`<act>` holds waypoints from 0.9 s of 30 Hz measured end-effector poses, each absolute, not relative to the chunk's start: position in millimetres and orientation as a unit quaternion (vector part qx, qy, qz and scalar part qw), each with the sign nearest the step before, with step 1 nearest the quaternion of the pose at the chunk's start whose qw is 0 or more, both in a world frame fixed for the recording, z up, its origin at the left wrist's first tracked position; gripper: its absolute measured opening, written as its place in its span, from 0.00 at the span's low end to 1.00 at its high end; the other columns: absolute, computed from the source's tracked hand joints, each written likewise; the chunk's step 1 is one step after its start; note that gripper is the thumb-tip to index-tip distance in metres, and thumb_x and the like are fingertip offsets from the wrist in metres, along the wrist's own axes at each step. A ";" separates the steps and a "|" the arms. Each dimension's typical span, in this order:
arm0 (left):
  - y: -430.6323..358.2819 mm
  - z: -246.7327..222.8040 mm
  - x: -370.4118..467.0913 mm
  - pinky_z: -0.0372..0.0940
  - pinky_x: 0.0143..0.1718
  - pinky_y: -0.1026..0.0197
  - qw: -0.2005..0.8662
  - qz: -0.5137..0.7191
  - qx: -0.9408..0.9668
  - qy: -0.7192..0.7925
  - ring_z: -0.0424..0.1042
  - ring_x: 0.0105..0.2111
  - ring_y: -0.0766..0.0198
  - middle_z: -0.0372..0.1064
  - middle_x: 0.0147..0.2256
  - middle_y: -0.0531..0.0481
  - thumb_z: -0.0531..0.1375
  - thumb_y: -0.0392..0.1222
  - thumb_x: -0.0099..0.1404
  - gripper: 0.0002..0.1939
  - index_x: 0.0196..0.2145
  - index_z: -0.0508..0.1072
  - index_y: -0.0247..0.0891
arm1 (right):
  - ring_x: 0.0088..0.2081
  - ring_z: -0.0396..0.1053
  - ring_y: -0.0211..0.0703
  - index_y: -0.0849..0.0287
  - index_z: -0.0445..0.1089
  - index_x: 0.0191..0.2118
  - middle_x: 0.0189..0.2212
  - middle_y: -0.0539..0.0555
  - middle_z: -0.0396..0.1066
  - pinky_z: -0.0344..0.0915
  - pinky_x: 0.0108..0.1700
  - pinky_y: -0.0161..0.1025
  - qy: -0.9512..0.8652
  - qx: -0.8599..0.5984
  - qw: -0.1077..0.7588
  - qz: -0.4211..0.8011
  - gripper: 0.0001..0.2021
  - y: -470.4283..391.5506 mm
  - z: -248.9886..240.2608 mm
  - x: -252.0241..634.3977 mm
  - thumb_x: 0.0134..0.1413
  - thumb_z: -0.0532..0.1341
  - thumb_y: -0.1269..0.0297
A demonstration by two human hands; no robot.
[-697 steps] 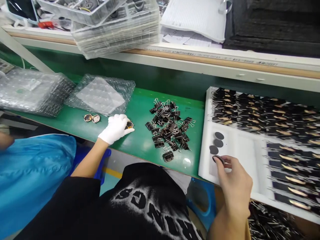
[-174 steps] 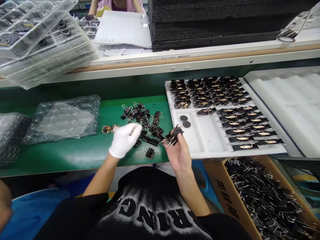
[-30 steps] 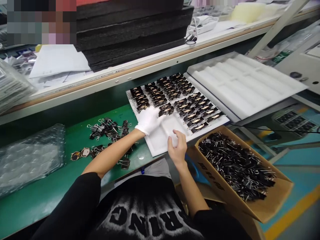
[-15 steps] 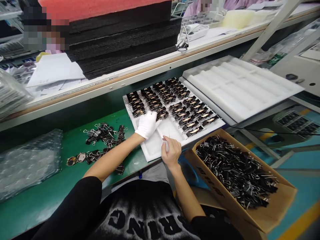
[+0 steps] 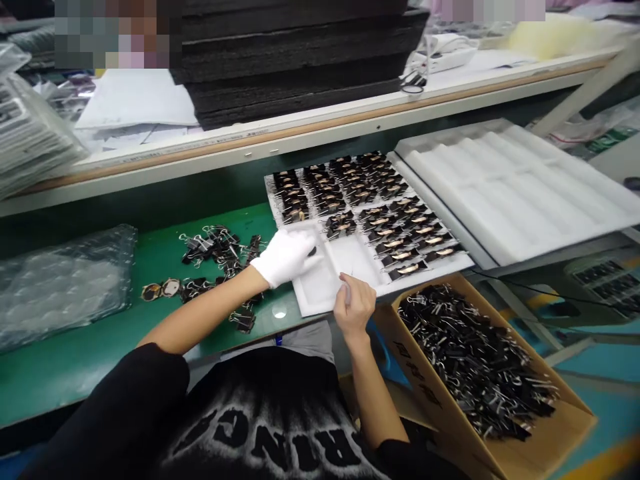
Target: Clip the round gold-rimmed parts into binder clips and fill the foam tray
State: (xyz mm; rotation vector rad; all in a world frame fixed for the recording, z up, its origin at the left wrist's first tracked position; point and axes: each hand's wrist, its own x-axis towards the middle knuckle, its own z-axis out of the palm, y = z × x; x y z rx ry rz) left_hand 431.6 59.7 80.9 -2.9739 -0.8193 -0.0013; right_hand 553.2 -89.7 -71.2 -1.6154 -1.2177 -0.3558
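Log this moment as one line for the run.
left hand: gloved, over white tray, dark piece against it | right hand: bare, curled at tray's front edge, hold unclear | binder clips: loose on green bench

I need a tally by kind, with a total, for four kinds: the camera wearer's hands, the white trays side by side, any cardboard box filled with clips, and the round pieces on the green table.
Hands: 2 (gloved left hand, bare right hand)
White trays: 2
Cardboard box: 1
Round pieces: 2
Total in view: 7
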 end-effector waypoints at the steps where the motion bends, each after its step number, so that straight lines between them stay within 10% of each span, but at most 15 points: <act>1: 54.4 87.8 415.7 0.63 0.43 0.51 0.023 0.002 -0.967 -0.254 0.77 0.42 0.47 0.77 0.41 0.38 0.54 0.55 0.75 0.21 0.47 0.76 0.35 | 0.43 0.78 0.53 0.59 0.74 0.52 0.42 0.60 0.81 0.67 0.46 0.48 -0.511 -0.672 0.514 -0.151 0.14 -90.8 -70.8 554.0 0.65 0.55 0.71; 11: 55.4 109.7 181.7 0.61 0.64 0.50 0.075 -0.200 -0.800 -0.560 0.70 0.60 0.53 0.73 0.57 0.42 0.47 0.47 0.77 0.21 0.55 0.74 0.39 | 0.44 0.78 0.56 0.58 0.74 0.51 0.41 0.60 0.80 0.70 0.48 0.50 -0.614 -0.628 0.441 -0.185 0.13 -95.7 -53.9 570.4 0.62 0.61 0.73; 19: 41.3 70.0 81.3 0.57 0.66 0.38 0.019 0.045 -0.816 -0.575 0.55 0.71 0.41 0.55 0.72 0.40 0.54 0.52 0.72 0.33 0.71 0.60 0.42 | 0.49 0.73 0.56 0.60 0.73 0.57 0.51 0.64 0.78 0.69 0.50 0.49 -0.705 -0.595 0.354 -0.155 0.17 -47.9 -18.6 569.4 0.66 0.58 0.71; 27: 75.4 58.1 80.0 0.61 0.52 0.48 0.021 0.049 -0.877 -0.477 0.74 0.54 0.47 0.74 0.59 0.44 0.49 0.54 0.75 0.25 0.64 0.71 0.49 | 0.53 0.65 0.64 0.67 0.66 0.64 0.58 0.68 0.73 0.61 0.49 0.53 -0.722 -0.676 0.130 -0.075 0.23 -7.0 -0.9 545.1 0.68 0.55 0.63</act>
